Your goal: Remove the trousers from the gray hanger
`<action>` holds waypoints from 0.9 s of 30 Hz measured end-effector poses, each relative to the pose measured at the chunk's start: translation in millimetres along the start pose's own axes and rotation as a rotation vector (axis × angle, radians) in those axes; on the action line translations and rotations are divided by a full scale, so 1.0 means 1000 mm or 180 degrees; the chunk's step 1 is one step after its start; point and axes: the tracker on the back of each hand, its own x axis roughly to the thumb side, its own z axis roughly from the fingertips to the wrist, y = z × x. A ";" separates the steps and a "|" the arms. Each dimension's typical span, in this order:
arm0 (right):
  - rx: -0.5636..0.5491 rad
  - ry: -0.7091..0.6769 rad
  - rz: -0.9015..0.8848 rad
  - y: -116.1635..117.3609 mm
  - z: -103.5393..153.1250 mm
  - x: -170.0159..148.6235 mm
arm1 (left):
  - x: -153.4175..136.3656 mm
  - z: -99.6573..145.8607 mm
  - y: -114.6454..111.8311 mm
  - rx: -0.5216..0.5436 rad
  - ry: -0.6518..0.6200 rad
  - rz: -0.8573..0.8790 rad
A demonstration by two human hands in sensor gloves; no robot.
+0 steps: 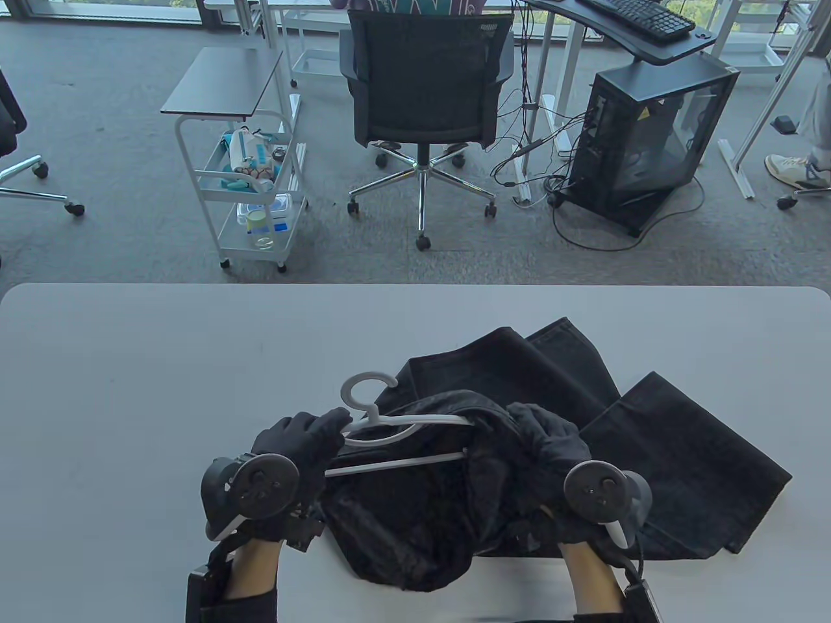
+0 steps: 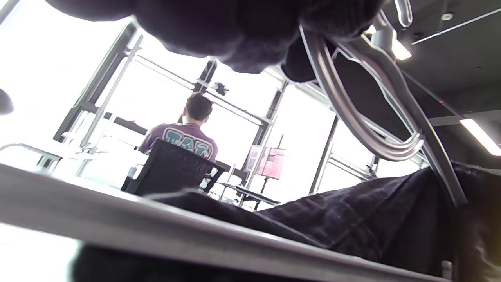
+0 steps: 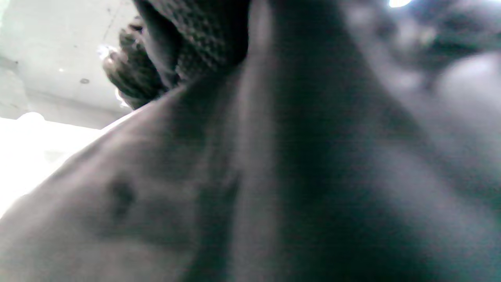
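Observation:
Black trousers (image 1: 584, 415) lie bunched on the white table (image 1: 130, 389), legs spread toward the right. The gray hanger (image 1: 383, 428) lies across the trousers' waist end, its hook pointing away from me; its right part is hidden under the cloth. My left hand (image 1: 302, 441) grips the hanger's left shoulder near the hook. In the left wrist view the hanger (image 2: 364, 117) hangs from my gloved fingers (image 2: 235, 31) above the trousers (image 2: 352, 219). My right hand (image 1: 545, 435) grips a bunch of the dark cloth by the hanger's right end. The right wrist view is filled with blurred cloth (image 3: 274, 176).
The table's far edge (image 1: 415, 285) runs across the middle of the view. Beyond it stand an office chair (image 1: 425, 97), a white trolley (image 1: 253, 188) and a computer case (image 1: 649, 143) on the floor. The table surface to the left of the trousers is bare.

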 end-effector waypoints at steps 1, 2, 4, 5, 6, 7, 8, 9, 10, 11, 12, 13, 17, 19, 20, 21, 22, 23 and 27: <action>-0.0008 0.0024 0.0036 0.001 0.000 -0.002 | -0.004 0.001 0.002 0.0032 -0.0006 0.0001; 0.0018 0.0064 0.0055 0.002 -0.001 -0.004 | -0.010 0.002 0.006 0.0012 0.0069 0.0021; 0.0017 0.0089 0.0114 0.003 -0.002 -0.007 | -0.020 0.005 0.010 0.0010 0.0179 0.0112; 0.0001 0.0125 0.0133 0.003 -0.002 -0.009 | -0.026 0.008 0.014 0.0009 0.0255 0.0146; -0.0019 0.0155 0.0172 0.003 -0.002 -0.011 | -0.033 0.011 0.017 0.0038 0.0346 0.0232; 0.0027 0.0203 0.0185 0.004 -0.002 -0.013 | -0.039 0.013 0.020 0.0013 0.0419 0.0330; 0.0065 0.0270 0.0180 0.005 -0.003 -0.015 | -0.044 0.016 0.023 0.0033 0.0517 0.0364; 0.0158 0.0357 0.0195 0.006 -0.003 -0.017 | -0.050 0.017 0.025 0.0019 0.0588 0.0425; 0.0222 0.0408 0.0211 0.007 -0.003 -0.020 | -0.057 0.020 0.028 -0.0005 0.0667 0.0552; 0.0406 0.0470 0.0137 0.008 -0.004 -0.024 | -0.065 0.023 0.030 0.0034 0.0764 0.0742; 0.0623 0.0519 0.0019 0.009 -0.005 -0.026 | -0.072 0.026 0.030 0.0060 0.0866 0.0974; 0.0741 0.0579 -0.0073 0.008 -0.004 -0.027 | -0.076 0.028 0.029 0.0096 0.0946 0.1105; 0.0532 0.0558 -0.0317 -0.002 -0.003 -0.028 | -0.094 0.037 0.017 0.0248 0.1557 0.1753; 0.0453 0.0529 -0.0315 -0.009 -0.002 -0.028 | -0.100 0.042 0.010 0.0353 0.1944 0.2015; 0.0405 0.0536 -0.0307 -0.012 -0.002 -0.029 | -0.104 0.043 0.005 0.0341 0.2045 0.2161; 0.0395 0.0546 -0.0314 -0.014 -0.001 -0.030 | -0.108 0.043 0.001 0.0268 0.2135 0.2315; 0.0390 0.0569 -0.0320 -0.015 0.000 -0.031 | -0.112 0.043 -0.004 0.0103 0.2150 0.2461; 0.0389 0.0579 -0.0321 -0.016 0.000 -0.032 | -0.114 0.043 -0.007 0.0001 0.2194 0.2505; 0.0437 0.0634 -0.0321 -0.016 0.001 -0.036 | -0.122 0.047 -0.025 -0.0062 0.2903 0.2544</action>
